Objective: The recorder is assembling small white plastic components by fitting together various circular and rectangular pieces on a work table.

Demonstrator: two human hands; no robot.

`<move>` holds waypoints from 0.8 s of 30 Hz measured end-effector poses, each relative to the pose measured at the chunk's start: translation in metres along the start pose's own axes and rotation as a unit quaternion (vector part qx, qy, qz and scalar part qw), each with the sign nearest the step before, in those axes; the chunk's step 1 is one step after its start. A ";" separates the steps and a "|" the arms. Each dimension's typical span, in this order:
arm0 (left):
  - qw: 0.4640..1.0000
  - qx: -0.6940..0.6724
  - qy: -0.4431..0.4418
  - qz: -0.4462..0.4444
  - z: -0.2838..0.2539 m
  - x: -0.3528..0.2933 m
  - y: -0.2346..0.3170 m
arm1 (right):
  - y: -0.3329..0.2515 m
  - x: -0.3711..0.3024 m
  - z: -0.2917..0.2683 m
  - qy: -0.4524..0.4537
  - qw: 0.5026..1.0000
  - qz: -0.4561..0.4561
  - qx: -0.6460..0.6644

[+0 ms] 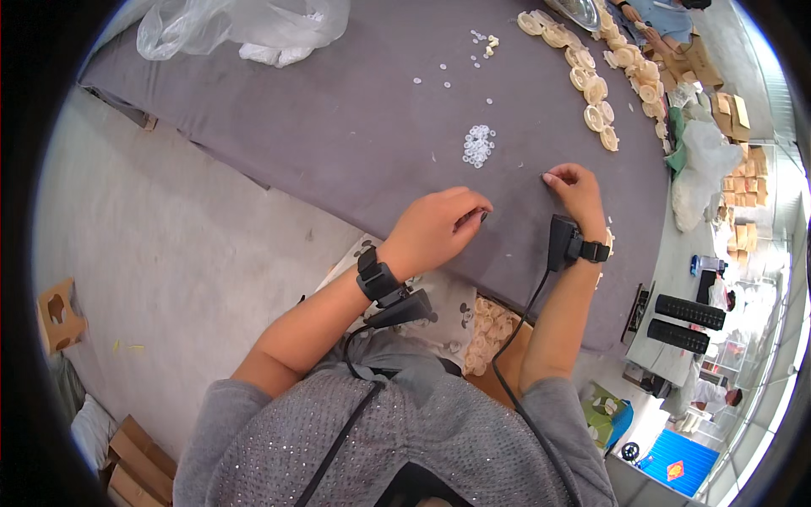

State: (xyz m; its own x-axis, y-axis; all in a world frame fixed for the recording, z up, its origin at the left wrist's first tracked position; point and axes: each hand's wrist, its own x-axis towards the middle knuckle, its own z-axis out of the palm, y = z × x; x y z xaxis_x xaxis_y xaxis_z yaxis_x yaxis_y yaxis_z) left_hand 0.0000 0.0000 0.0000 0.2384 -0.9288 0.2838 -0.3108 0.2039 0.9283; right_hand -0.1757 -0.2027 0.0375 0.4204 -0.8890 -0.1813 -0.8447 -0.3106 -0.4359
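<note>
My left hand (435,226) is over the near edge of the grey cloth-covered table (338,110), its fingers curled in and the fingertips pressed together. Whatever they hold, if anything, is too small to make out. To its right, my right hand (579,196) pinches thumb and forefinger together above the cloth; nothing nameable shows between them. Beyond and between both hands lies a small pile of translucent white rings (479,146). A few more loose rings (447,84) are scattered farther off, near some small cream pieces (492,46).
Rows of cream round plastic parts (594,89) line the table's far right. A clear plastic bag (245,32) lies at the far left. Below the near edge, a carton holds similar cream parts (490,334). Cables run from both wrist devices. A co-worker (663,19) is at the far right.
</note>
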 end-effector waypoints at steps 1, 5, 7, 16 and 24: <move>1.000 -0.002 0.005 0.013 0.001 0.000 0.001 | 0.002 -0.002 -0.001 0.010 1.000 -0.010 0.018; 0.999 -0.004 0.014 0.041 0.002 0.003 -0.009 | 0.002 -0.005 0.006 0.104 0.979 -0.032 0.171; 0.999 -0.004 0.018 0.041 0.004 0.001 -0.011 | -0.002 -0.011 0.009 0.131 0.972 -0.031 0.194; 0.977 -0.197 0.018 -0.074 0.007 0.014 0.005 | -0.054 -0.075 0.036 0.018 0.879 -0.101 0.466; 0.967 -0.247 0.036 -0.042 0.003 0.015 -0.004 | -0.069 -0.086 0.053 -0.029 0.823 -0.103 0.559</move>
State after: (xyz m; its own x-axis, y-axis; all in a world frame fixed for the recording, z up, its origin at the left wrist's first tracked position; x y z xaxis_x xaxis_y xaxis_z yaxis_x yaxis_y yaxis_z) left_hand 0.0016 -0.0159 -0.0002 0.3122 -0.9283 0.2022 0.1861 0.2684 0.9452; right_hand -0.1364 -0.0870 0.0366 0.5586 -0.8289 -0.0299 0.0642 0.0792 -0.9948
